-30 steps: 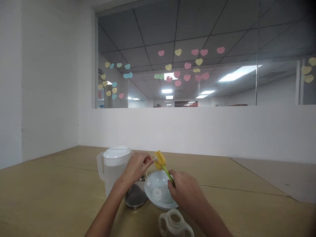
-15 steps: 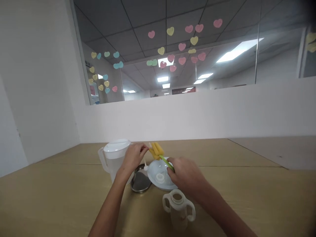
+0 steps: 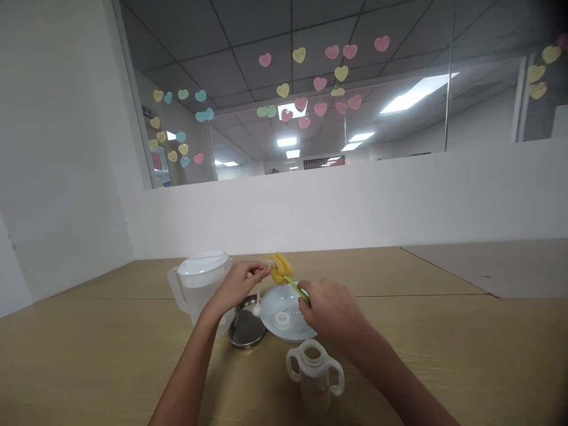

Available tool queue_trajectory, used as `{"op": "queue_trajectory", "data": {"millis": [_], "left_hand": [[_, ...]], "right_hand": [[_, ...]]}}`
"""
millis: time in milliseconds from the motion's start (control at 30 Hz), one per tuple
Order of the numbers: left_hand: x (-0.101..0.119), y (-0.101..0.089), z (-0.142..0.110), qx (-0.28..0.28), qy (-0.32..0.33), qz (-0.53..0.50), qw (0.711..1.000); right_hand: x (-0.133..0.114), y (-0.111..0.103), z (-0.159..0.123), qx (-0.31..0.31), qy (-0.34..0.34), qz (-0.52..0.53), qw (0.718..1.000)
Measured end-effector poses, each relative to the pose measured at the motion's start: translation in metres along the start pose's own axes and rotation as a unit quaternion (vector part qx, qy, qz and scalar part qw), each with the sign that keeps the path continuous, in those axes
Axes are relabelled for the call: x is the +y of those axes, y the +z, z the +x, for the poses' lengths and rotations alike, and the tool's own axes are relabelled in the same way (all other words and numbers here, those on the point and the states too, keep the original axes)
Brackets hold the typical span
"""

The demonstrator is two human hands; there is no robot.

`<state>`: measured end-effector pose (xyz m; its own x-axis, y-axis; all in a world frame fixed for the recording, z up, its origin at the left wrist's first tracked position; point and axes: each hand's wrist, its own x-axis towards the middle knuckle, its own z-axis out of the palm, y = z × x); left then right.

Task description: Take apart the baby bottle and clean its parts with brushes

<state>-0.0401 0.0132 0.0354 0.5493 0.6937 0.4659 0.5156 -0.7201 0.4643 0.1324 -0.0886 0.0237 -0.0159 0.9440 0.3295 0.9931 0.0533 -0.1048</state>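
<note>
My left hand (image 3: 237, 285) pinches a small clear plastic piece (image 3: 270, 263) against the top of a yellow sponge bottle brush (image 3: 280, 268). My right hand (image 3: 332, 312) grips the brush's green handle (image 3: 295, 286) near its lower end. Below the hands lies a shallow white plastic bowl (image 3: 275, 310), holding a white ring (image 3: 282, 320). A steel dish (image 3: 247, 331) sits to its left, and a small white piece stands at the dish's far rim. Nearer me stands a translucent two-handled baby bottle (image 3: 314, 376) with no cap on.
A plastic pitcher with a white lid (image 3: 199, 290) stands behind my left wrist on the tan table (image 3: 89, 349). A white wall (image 3: 310, 219) runs along the table's far side, below a window with paper hearts (image 3: 319, 83). A cardboard sheet (image 3: 488, 269) lies at the far right.
The whole scene sits higher and tilted differently, as my head has turned. The brush and clear piece stay held between my hands, and the bottle shows more fully.
</note>
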Motion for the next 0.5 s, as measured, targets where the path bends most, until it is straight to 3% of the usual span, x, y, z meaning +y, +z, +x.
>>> {"op": "queue_trajectory", "data": {"millis": [100, 233, 333, 500], "left_hand": [[-0.015, -0.004, 0.001, 0.013, -0.027, 0.043, 0.999], [-0.043, -0.003, 0.005, 0.005, -0.108, 0.197, 0.974], [-0.061, 0.009, 0.007, -0.04, -0.16, 0.256, 0.953], [-0.077, 0.035, 0.007, -0.082, -0.212, 0.262, 0.938]], "right_hand": [[0.004, 0.001, 0.001, -0.001, 0.001, 0.001, 1.0], [0.01, 0.001, 0.002, 0.004, 0.02, -0.005, 1.0], [0.013, 0.0, 0.001, 0.006, 0.026, 0.0, 1.0], [0.014, -0.001, 0.0, -0.006, 0.023, 0.006, 1.0]]}}
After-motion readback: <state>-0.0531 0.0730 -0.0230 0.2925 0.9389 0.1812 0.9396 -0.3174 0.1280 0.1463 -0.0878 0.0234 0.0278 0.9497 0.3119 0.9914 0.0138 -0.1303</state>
